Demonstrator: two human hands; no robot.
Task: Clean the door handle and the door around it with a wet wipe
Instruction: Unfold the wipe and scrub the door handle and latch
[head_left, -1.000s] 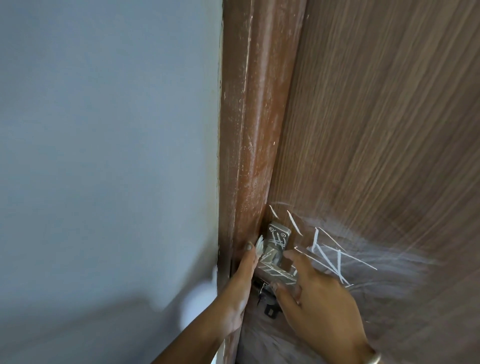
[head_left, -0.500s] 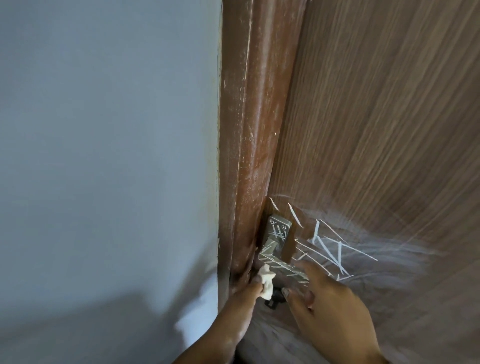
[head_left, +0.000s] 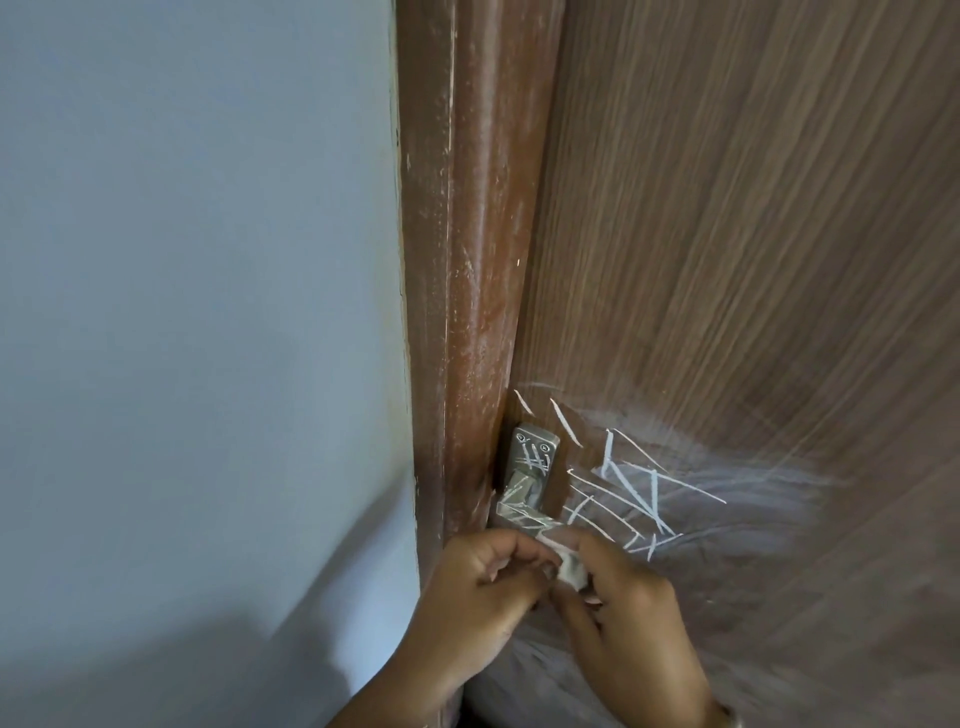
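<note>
A metal door handle (head_left: 527, 475) with white chalk-like lines on it sits at the left edge of the brown wooden door (head_left: 753, 260). More white scribbles (head_left: 631, 488) and a pale smear cover the door to the handle's right. A small crumpled white wet wipe (head_left: 569, 564) is pinched between both hands just below the lever. My left hand (head_left: 475, 597) grips its left side with curled fingers. My right hand (head_left: 628, 618) holds its right side between thumb and fingers. The lever's lower end is hidden behind the hands.
A reddish-brown door frame (head_left: 467, 260) with worn paint runs vertically left of the handle. A pale grey-blue wall (head_left: 197, 312) fills the left half of the view.
My left hand slid down from the handle plate with the wipe. My right hand left the lever and joined it, so both now hold the wipe below the handle.
</note>
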